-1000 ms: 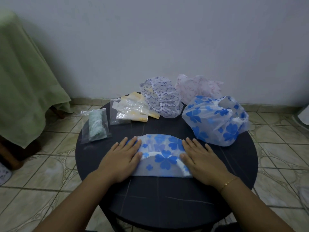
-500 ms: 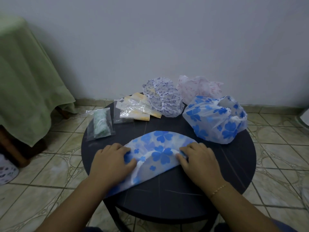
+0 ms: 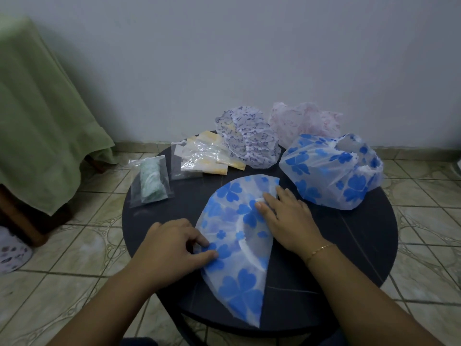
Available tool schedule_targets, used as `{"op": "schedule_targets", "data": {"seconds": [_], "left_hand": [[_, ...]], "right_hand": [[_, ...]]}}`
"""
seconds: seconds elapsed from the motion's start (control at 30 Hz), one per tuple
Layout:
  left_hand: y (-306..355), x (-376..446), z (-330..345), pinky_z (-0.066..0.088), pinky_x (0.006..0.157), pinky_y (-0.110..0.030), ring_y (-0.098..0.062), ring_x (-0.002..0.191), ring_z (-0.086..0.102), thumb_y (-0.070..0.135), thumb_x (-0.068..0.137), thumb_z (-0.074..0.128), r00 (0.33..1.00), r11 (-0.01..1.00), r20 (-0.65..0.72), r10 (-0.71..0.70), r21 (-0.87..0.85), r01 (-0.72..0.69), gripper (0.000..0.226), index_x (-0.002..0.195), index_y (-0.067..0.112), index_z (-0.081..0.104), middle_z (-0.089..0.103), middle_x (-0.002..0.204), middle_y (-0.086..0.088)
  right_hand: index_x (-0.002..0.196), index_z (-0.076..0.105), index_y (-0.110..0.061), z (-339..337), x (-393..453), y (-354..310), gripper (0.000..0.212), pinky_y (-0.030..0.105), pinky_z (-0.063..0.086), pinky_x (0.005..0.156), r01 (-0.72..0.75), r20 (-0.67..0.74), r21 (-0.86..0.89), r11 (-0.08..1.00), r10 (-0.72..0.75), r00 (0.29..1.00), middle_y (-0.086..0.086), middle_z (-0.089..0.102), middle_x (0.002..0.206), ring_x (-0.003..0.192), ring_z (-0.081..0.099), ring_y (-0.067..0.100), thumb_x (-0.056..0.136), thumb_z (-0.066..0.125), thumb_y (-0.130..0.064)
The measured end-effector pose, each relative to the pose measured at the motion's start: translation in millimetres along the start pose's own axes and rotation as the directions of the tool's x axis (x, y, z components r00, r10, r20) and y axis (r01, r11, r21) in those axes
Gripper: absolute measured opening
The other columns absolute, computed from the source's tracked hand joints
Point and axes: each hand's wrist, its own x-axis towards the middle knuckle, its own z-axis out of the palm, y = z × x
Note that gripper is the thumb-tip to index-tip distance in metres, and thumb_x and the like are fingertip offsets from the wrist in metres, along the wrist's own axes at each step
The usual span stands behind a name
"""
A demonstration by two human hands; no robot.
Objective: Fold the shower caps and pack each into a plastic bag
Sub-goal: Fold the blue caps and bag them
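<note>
A blue-flowered shower cap (image 3: 237, 248), folded to a half circle, lies on the round black table (image 3: 349, 245) with its straight edge to the right. My left hand (image 3: 172, 245) pinches its left curved edge between thumb and fingers. My right hand (image 3: 284, 216) lies flat on the cap's upper right part, fingers straight. An unfolded blue-flowered cap (image 3: 331, 171) puffs up at the right. A purple-patterned cap (image 3: 249, 138) and a pink cap (image 3: 304, 121) sit at the back. A plastic bag with a folded green cap (image 3: 151, 182) lies at the left, beside yellowish plastic bags (image 3: 202, 158).
A green cloth (image 3: 42, 116) drapes over furniture at the left, close to the table. Tiled floor (image 3: 74, 245) surrounds the table, and a pale wall (image 3: 224, 58) stands right behind it. A patterned white object (image 3: 12, 250) lies on the floor at the far left.
The folded cap has been turned from lying crosswise to lying lengthwise, its straight edge now on the right. My left hand went from flat to pinching the edge; my right hand moved up.
</note>
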Motion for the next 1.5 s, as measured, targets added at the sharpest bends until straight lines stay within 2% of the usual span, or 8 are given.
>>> {"op": "schedule_targets", "data": {"seconds": [0.2,0.3,0.4,0.5,0.7,0.93,1.17,1.5], "left_hand": [[7,6,11,0.027,0.075,-0.027,-0.001,0.09,0.045,0.084,0.057,0.042,0.988,0.99,-0.085,0.129,0.071,-0.123,0.057,0.093,0.044,0.063,0.047,0.09,0.02],[13,5,20,0.032,0.064,-0.024,-0.007,0.078,0.049,0.067,0.07,0.049,0.934,0.956,-0.202,0.293,0.051,-0.289,0.042,0.09,0.036,0.069,0.05,0.084,0.017],[17,-2,22,0.04,0.072,-0.015,-0.001,0.079,0.051,0.044,0.079,0.055,0.877,0.892,-0.241,0.416,-0.078,-0.445,0.026,0.086,0.026,0.072,0.059,0.084,0.012],[21,-15,19,0.043,0.075,-0.008,0.003,0.084,0.057,0.035,0.08,0.055,0.867,0.847,-0.195,0.459,-0.198,-0.493,0.02,0.087,0.026,0.072,0.064,0.086,0.016],[26,-34,23,0.052,0.074,-0.023,0.005,0.087,0.059,0.036,0.078,0.05,0.879,0.863,-0.041,0.475,-0.171,-0.475,0.027,0.09,0.032,0.074,0.065,0.092,0.019],[42,-49,28,0.054,0.07,-0.025,0.003,0.088,0.056,0.057,0.076,0.055,0.856,0.854,-0.031,0.515,-0.071,-0.516,0.038,0.098,0.031,0.073,0.061,0.096,0.019],[52,-52,35,0.049,0.055,-0.017,0.004,0.079,0.055,0.07,0.073,0.048,0.85,0.853,-0.085,0.52,-0.002,-0.522,0.047,0.093,0.035,0.073,0.059,0.086,0.02],[55,-42,39,0.05,0.062,-0.025,0.001,0.079,0.053,0.06,0.084,0.043,0.889,0.882,-0.084,0.45,-0.109,-0.457,0.042,0.086,0.031,0.073,0.061,0.08,0.017]], "right_hand": [[0.129,0.056,-0.026,-8,-17,-4,0.05,0.035,0.022,0.106,0.193,-0.183,0.137,0.972,-0.167,0.969,-0.003,0.041,0.144,0.136,0.03,0.013,0.091,0.036,-0.054],[0.111,0.068,-0.026,-12,-40,-5,0.042,0.038,0.036,0.096,0.332,-0.247,0.164,0.929,-0.287,0.926,-0.009,0.059,0.119,0.115,0.048,0.01,0.086,0.043,-0.049],[0.102,0.072,-0.027,-12,-68,0,0.035,0.037,0.045,0.085,0.451,-0.262,0.165,0.877,-0.402,0.877,-0.018,0.06,0.104,0.101,0.051,0.002,0.087,0.045,-0.045],[0.099,0.072,-0.024,-7,-97,6,0.027,0.034,0.047,0.081,0.55,-0.285,0.153,0.821,-0.497,0.82,-0.014,0.064,0.103,0.101,0.055,0.002,0.088,0.053,-0.039],[0.103,0.071,-0.023,7,-130,17,0.035,0.027,0.041,0.087,0.679,-0.148,0.03,0.734,-0.669,0.729,-0.011,0.065,0.114,0.116,0.054,0.004,0.083,0.061,-0.05],[0.105,0.071,-0.021,2,-140,30,0.032,0.026,0.044,0.087,0.669,-0.114,-0.007,0.743,-0.665,0.738,-0.008,0.066,0.115,0.116,0.054,0.004,0.082,0.06,-0.04],[0.094,0.072,-0.021,-2,-145,26,0.023,0.023,0.047,0.076,0.552,-0.242,0.134,0.823,-0.513,0.823,-0.01,0.064,0.093,0.089,0.057,0.001,0.085,0.053,-0.03],[0.094,0.069,-0.031,-6,-139,28,0.041,0.02,0.039,0.081,0.378,-0.108,0.183,0.907,-0.364,0.925,-0.024,0.053,0.087,0.091,0.047,0.003,0.075,0.048,-0.061]]}}
